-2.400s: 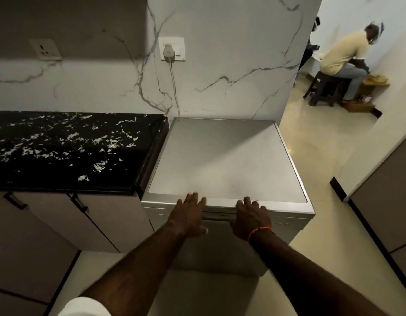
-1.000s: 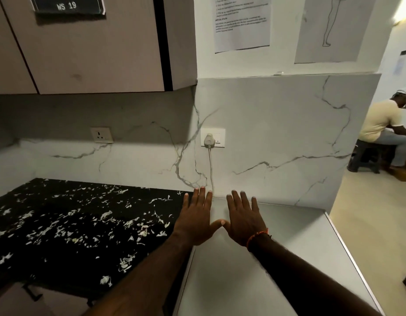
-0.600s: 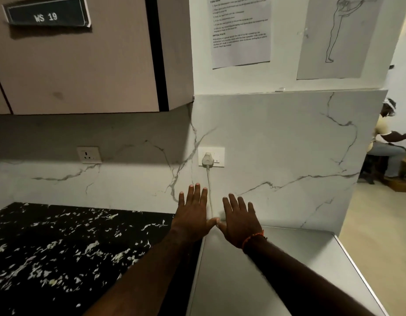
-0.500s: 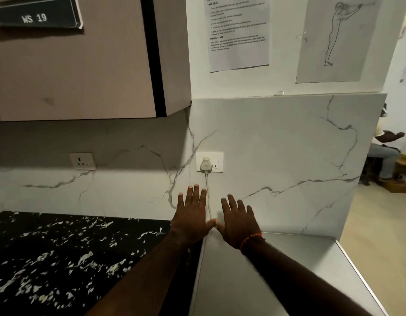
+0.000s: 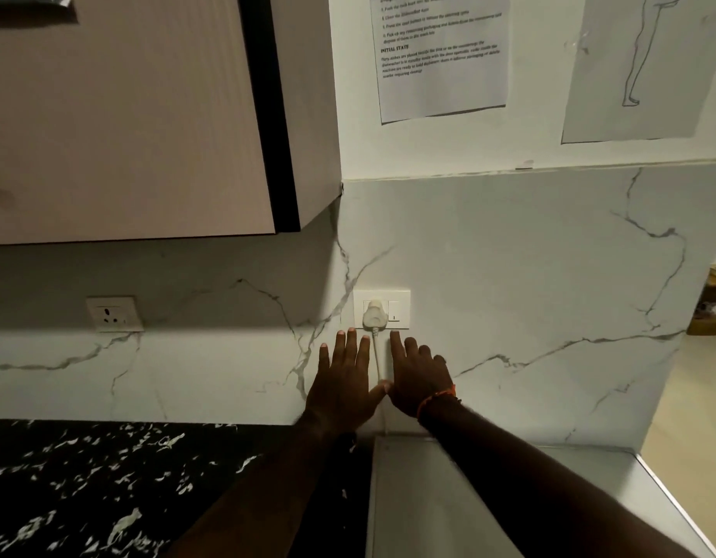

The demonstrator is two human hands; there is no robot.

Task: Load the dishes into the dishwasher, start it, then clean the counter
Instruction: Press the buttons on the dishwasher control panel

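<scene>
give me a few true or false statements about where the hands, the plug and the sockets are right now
1. Both hands, left hand and right hand, are spread flat with straight fingers. True.
2. The right hand grips the plug. False: its fingertips end just below the socket plate.
3. The cord hangs down between the two hands. True.
4. The left socket has a plug in it. False: nothing is plugged in there.
5. An orange band is on the left wrist. False: it is on the right wrist.
</scene>
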